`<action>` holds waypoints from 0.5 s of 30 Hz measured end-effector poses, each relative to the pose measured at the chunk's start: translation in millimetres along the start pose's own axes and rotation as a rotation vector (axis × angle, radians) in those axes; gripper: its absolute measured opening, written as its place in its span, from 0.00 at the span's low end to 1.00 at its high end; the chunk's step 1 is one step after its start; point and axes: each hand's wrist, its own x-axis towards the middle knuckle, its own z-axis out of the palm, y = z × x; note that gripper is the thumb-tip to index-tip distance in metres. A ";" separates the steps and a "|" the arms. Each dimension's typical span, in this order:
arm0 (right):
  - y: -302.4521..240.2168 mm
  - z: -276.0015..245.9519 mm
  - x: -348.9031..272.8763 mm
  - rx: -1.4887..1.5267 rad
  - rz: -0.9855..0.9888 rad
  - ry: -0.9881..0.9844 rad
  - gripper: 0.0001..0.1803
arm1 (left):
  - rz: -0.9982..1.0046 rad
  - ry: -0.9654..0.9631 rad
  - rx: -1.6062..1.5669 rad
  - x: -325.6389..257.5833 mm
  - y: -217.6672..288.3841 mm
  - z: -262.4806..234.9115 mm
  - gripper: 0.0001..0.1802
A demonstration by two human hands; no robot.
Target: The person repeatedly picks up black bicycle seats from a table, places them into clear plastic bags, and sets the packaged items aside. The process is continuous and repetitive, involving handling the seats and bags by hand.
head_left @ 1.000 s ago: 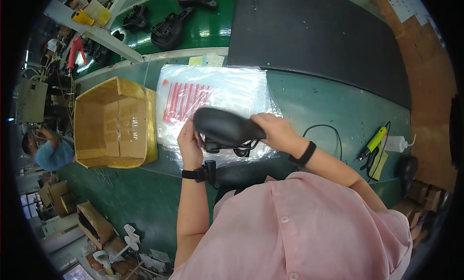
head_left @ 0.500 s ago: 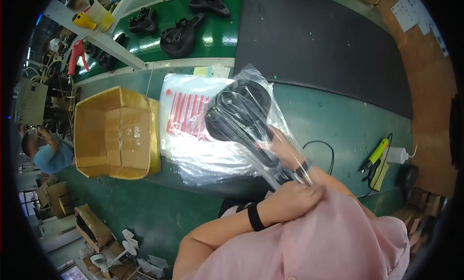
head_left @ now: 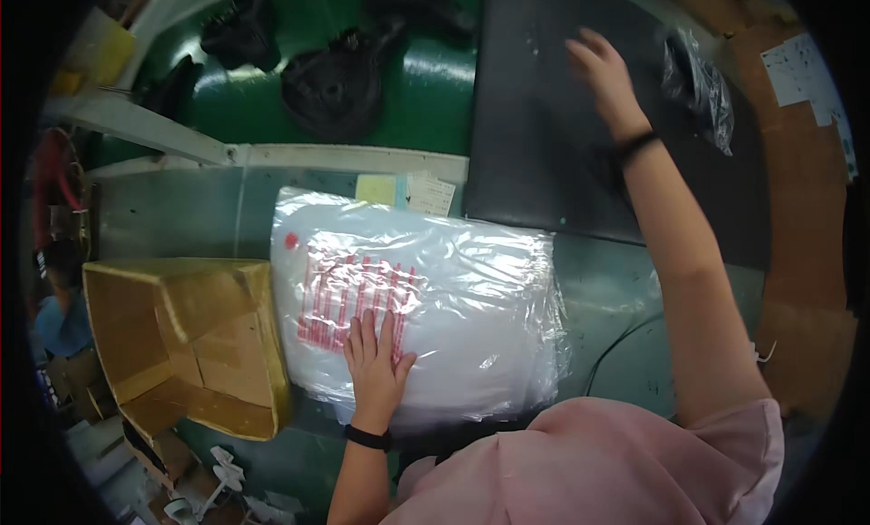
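Observation:
My left hand (head_left: 372, 373) lies flat, fingers spread, on a stack of clear plastic bags (head_left: 471, 344) with red printing. Stretched out over the black mat (head_left: 544, 135), my right hand (head_left: 605, 72) is empty with its fingers apart. To the right of that hand, a black bicycle saddle in a clear bag (head_left: 696, 86) rests on the mat. Several unbagged black bicycle saddles (head_left: 331, 90) sit on the green surface at the far left, slightly blurred.
An open cardboard box edged in yellow tape (head_left: 276, 362) stands left of the bags. Small paper slips (head_left: 428, 194) lie behind the stack. A thin black cable (head_left: 609, 353) curves over the table on the right. A white metal frame (head_left: 172, 126) crosses at the upper left.
The bagged saddle has gone from my hands to the far right of the mat, and my right hand is off it. My left hand has moved left onto the bags. The view has shifted.

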 end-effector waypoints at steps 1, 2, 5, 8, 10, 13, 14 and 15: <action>-3.9 41.2 25.5 -0.264 -0.149 0.012 0.35 | -0.032 -0.034 -0.002 -3.2 0.3 0.5 0.40; 37.4 26.7 90.5 -0.684 -0.359 -0.002 0.35 | 0.015 -0.044 0.019 5.3 0.5 -4.5 0.40; 10.7 141.0 114.3 -0.999 -0.188 0.025 0.44 | -0.057 -0.074 0.050 12.5 -2.8 0.6 0.39; -4.7 192.1 135.1 -1.159 0.035 0.073 0.50 | -0.082 -0.103 0.162 7.1 -5.4 3.3 0.39; -6.3 174.5 165.0 -1.055 -0.153 -0.160 0.43 | -0.090 -0.104 0.151 7.6 -6.9 4.0 0.39; -23.2 162.9 135.6 -0.835 -0.160 -0.169 0.34 | -0.090 -0.093 0.131 7.3 -5.1 1.7 0.39; -37.4 142.7 94.4 -0.387 0.054 -0.315 0.28 | -0.103 -0.096 0.117 6.0 -3.3 1.9 0.38; -25.1 96.9 86.0 0.076 0.193 -0.405 0.23 | -0.037 -0.097 0.121 18.8 -3.7 -3.0 0.38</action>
